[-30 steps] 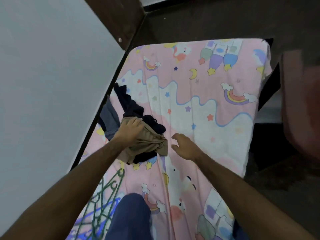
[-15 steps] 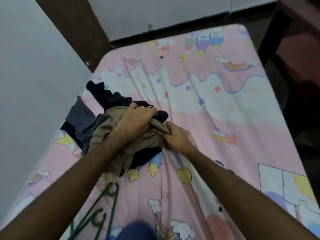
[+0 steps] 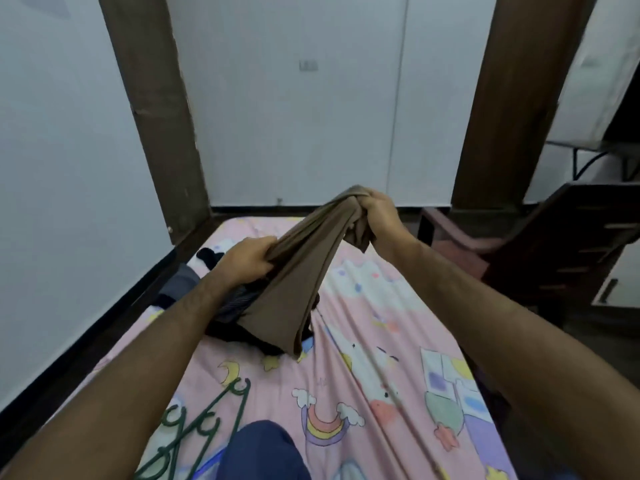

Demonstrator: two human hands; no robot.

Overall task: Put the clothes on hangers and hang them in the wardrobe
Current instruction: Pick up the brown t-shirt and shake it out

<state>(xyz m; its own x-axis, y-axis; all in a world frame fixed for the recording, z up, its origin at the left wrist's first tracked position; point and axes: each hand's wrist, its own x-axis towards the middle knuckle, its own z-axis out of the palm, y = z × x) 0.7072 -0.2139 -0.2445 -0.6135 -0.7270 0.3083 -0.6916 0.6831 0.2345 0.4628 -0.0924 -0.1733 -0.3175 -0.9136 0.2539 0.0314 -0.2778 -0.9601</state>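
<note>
Brown garment [image 3: 304, 271]: lifted above the bed, stretched between both hands, its lower end hanging down to the pile of clothes; held up like this, it can probably be shaken out so its shape shows before a hanger goes in.
Right hand [image 3: 375, 216]: raised highest, fingers curled tight round one bunched end of the cloth; it carries the weight.
Left hand [image 3: 251, 256]: lower and nearer the wall, fingers closed on the cloth's edge, likely to pull it apart from the other end.
Pile of clothes [image 3: 214, 299]: dark and grey pieces heaped on the bed beside the wall, under the left forearm; these seem to wait their turn.
Hangers [image 3: 207, 420]: green ones lie flat on the sheet near the person's knee, within easy reach, untouched.
Bed [image 3: 398, 341]: pink patterned sheet, serving as the sorting surface.
Wardrobe: I cannot tell which part of the room it is.
Stage: early; nothing is on a hanger yet.
</note>
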